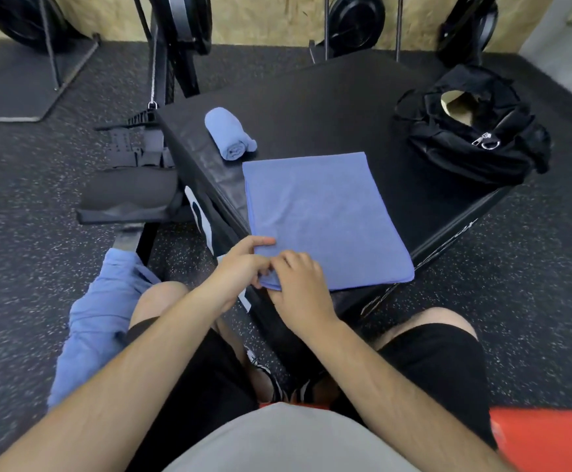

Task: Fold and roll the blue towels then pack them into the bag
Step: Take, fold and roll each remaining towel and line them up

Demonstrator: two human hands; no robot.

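A folded blue towel (pixel 325 216) lies flat on the black padded box (pixel 329 107). My left hand (pixel 243 267) and my right hand (pixel 300 284) meet at its near left corner, both pinching the edge and turning it over. A rolled blue towel (pixel 230 134) rests on the box's far left part. The black bag (pixel 475 131) sits open on the box's right corner, its zip pull showing. Another blue towel (pixel 101 318) hangs crumpled beside my left knee.
A rowing machine seat and rail (pixel 131 195) stand left of the box. Black exercise machines line the far wall. An orange object (pixel 546 437) is at the lower right. The floor is speckled black rubber.
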